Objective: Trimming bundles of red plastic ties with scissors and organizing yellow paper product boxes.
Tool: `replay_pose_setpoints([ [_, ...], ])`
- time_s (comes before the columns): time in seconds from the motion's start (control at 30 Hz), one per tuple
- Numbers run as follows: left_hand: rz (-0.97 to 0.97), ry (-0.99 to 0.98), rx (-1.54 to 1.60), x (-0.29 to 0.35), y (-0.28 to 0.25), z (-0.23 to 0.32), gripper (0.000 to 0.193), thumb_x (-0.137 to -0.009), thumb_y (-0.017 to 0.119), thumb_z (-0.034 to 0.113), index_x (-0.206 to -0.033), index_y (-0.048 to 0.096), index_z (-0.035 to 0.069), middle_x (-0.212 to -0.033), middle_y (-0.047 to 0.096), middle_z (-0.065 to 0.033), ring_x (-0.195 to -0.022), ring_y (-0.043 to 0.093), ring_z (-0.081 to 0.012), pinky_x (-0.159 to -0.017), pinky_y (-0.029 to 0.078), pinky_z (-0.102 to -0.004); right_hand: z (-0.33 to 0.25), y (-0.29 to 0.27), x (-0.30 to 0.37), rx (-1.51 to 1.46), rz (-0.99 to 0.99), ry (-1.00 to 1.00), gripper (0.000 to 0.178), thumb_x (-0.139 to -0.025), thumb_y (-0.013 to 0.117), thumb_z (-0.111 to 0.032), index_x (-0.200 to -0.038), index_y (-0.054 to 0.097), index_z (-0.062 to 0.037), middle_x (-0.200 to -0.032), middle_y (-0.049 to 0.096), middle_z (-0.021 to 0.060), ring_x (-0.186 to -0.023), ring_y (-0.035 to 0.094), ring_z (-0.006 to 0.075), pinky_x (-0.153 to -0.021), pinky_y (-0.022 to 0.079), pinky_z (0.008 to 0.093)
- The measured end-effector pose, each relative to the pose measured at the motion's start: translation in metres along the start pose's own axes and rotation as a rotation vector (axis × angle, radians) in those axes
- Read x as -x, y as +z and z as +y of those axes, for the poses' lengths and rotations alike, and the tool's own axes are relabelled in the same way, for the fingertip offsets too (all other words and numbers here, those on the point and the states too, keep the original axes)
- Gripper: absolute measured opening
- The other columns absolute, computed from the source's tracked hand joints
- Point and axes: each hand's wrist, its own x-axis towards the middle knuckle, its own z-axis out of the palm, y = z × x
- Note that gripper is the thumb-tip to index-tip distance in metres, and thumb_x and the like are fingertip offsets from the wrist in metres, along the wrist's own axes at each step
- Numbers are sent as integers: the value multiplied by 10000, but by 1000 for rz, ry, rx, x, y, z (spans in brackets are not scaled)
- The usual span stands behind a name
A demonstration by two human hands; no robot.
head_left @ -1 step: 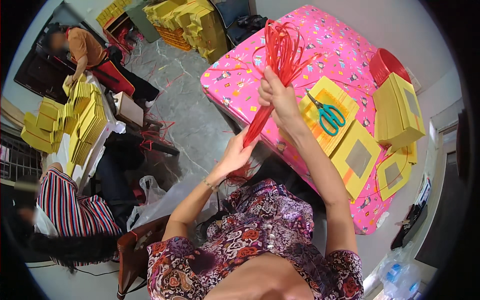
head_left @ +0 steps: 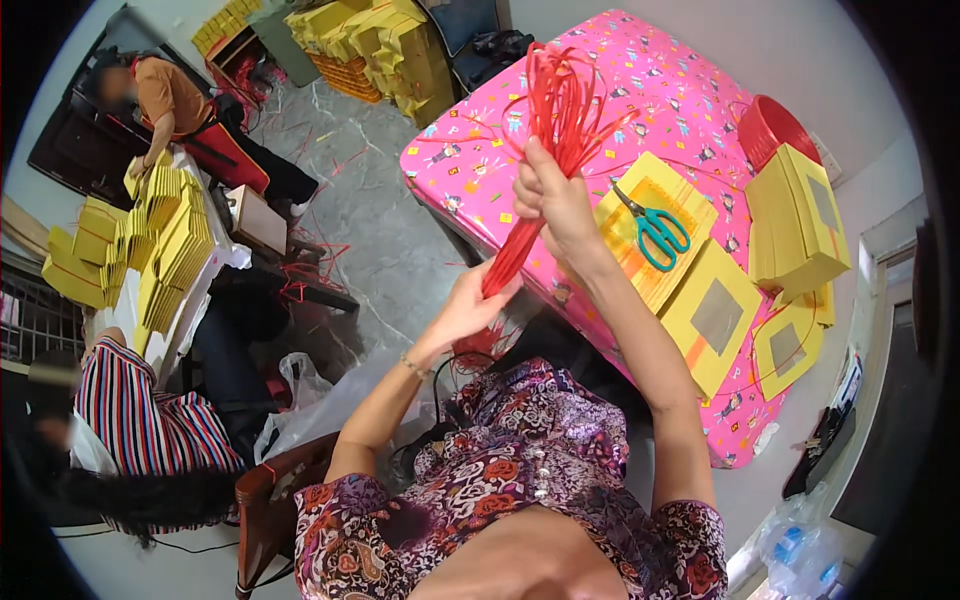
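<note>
A bundle of thin red plastic ribbon strands (head_left: 522,250) runs between my two hands over the near-left edge of the table. My right hand (head_left: 560,205) is closed around its upper part, and loops fan out above the fist. Lower down, my left hand (head_left: 470,308) is wrapped round the bundle's other end. Scissors with teal handles (head_left: 662,240) lie just right of my right hand, on a flat yellow piece (head_left: 640,185) with orange patterning. Beside it is another yellow piece (head_left: 712,318) with a grey square.
The table has a pink printed cover (head_left: 650,75). On its right stand a yellow stack (head_left: 795,225) and a red basket (head_left: 775,130). At left, two people sit by a table of folded yellow pieces (head_left: 160,250). Red scraps (head_left: 315,275) hang near a dark bench; a wooden chair (head_left: 275,500) is close by.
My left hand has shifted very slightly to the left, and the looped top of the red bundle has moved a little. Both hands keep their hold.
</note>
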Motion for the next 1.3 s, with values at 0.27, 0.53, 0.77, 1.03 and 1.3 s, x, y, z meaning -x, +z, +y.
replay_pose_setpoints([
  [0.27, -353, 51, 678, -32, -37, 37, 551, -753, 751, 145, -1172, 404, 59, -1042, 492, -9, -989, 480, -102, -882, 395, -268, 32, 12, 30, 116, -67, 89, 405, -968, 488, -337, -641, 365, -131, -562, 291, -62, -464, 259, 52, -426, 231, 228],
  [0.53, -381, -279, 835, -31, -19, 38, 143, -890, 564, 47, -979, 459, 84, -766, 489, -14, -595, 466, -99, -509, 361, -247, 28, -2, 44, 450, 77, 86, 446, -895, 572, -455, -692, 515, -62, -589, 524, 6, -534, 521, 90, -481, 419, 241],
  [0.77, -347, -440, 876, -37, 4, 45, 82, -907, 531, 68, -959, 468, 70, -777, 492, 1, -587, 452, -78, -504, 352, -231, 30, -15, 53, 588, 224, -198, 391, -906, 576, -389, -788, 569, -16, -598, 545, 16, -539, 512, 93, -507, 425, 276],
  [1.03, -558, -421, 775, -34, 2, 65, 140, -953, 499, 201, -970, 510, 63, -635, 400, 55, -495, 319, -20, -433, 233, -183, -8, -83, 59, 1407, -81, -388, 361, -818, 670, -291, -1012, 583, 1, -866, 612, 122, -829, 604, 208, -727, 470, 328],
  [1.3, -425, -405, 952, -25, -15, 55, 228, -971, 463, 260, -1016, 511, 42, -642, 362, 61, -474, 291, -28, -415, 218, -195, -70, -137, 88, 1675, 313, -299, 329, -776, 692, -239, -977, 547, -23, -964, 558, 152, -918, 564, 320, -774, 450, 409],
])
